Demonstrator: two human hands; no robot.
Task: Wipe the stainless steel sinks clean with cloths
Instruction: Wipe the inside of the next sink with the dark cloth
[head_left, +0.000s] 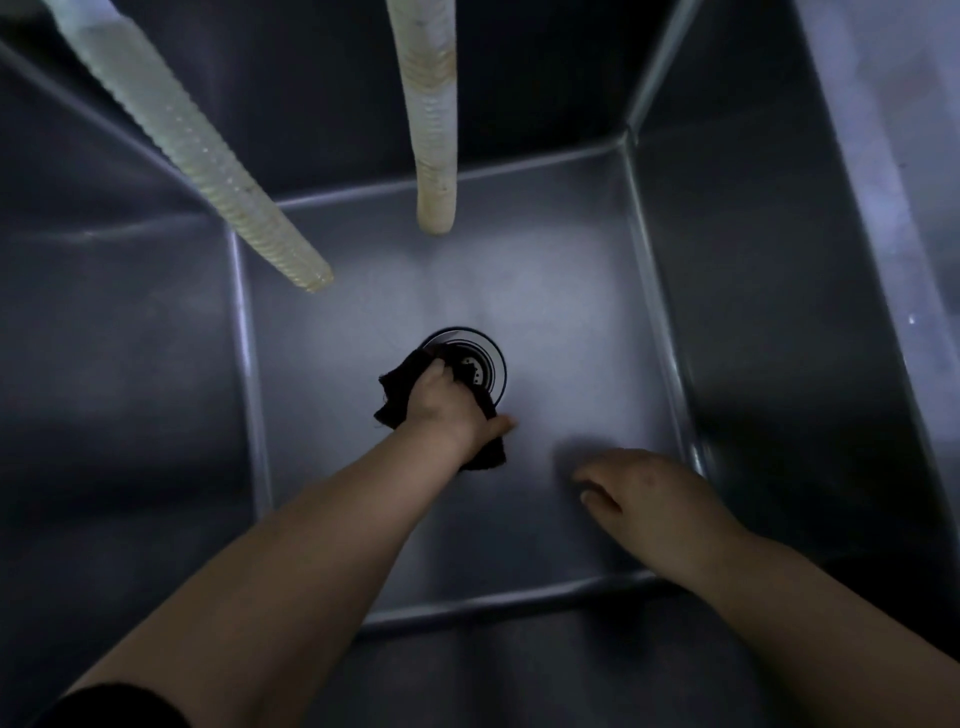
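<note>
The person is leaning right down into a deep, square stainless steel sink basin (571, 291), and the left hand (448, 410) has its fingers curled round a crumpled black cloth (402, 392), bunched at the round metal drain strainer (480, 361) in the middle of the floor. To do this bit well, I'd say the cloth wants spreading flatter under the palm rather than staying wadded up, then working round the drain's ring in small circles before sweeping outward toward the walls, since a tight wad only touches a small patch at a time. The corners where floor meets wall look like the places grime would hide, so those deserve a fingertip pushed through the cloth. The right hand (652, 499) hangs near the right side of the floor, fingers loosely spread and holding nothing; whether it actually rests on the steel I can't tell. Two pale ribbed hoses hang down from the far side, one at the left (208, 156) and one nearer the middle (431, 114), both ending well above the floor and apart from the hands, so they shouldn't snag the wiping arm. The steel itself looks dull and grey in the dim light, brightest around the drain, with no obvious debris that I can make out.
</note>
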